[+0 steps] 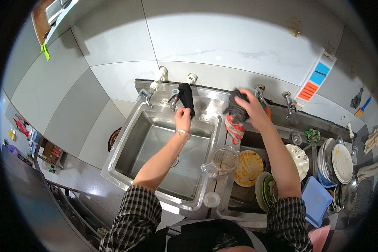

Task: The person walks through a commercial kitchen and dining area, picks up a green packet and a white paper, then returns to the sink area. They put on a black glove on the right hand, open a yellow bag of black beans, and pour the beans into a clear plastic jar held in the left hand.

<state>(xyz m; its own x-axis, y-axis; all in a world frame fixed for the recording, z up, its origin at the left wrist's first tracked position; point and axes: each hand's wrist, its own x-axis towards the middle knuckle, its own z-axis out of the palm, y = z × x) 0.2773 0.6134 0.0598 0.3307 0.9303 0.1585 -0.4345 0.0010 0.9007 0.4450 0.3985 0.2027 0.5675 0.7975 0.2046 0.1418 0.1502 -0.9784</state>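
Note:
My left hand (183, 116) has its fingers closed on the lower end of a black cloth item (186, 96), which hangs by the faucet (174, 97) behind the left steel sink. On the right, my right hand (250, 105) grips a dark grey ribbed cloth (238, 106) on the back ledge between the two sinks. A red and white cloth (235, 128) lies just below it. A clear plastic pitcher (224, 160) stands on the divider between the sinks, with a small translucent lid or cup (211, 199) nearer to me.
The left steel sink (163, 151) has a drain. In the right sink are an orange-stained plate (249, 168), green bowls (264, 189) and a scalloped white dish (297, 160). Stacked plates (341, 163), a blue tray (316, 200) and a pink container (319, 237) are at the right. More faucets (290, 105) line the wall.

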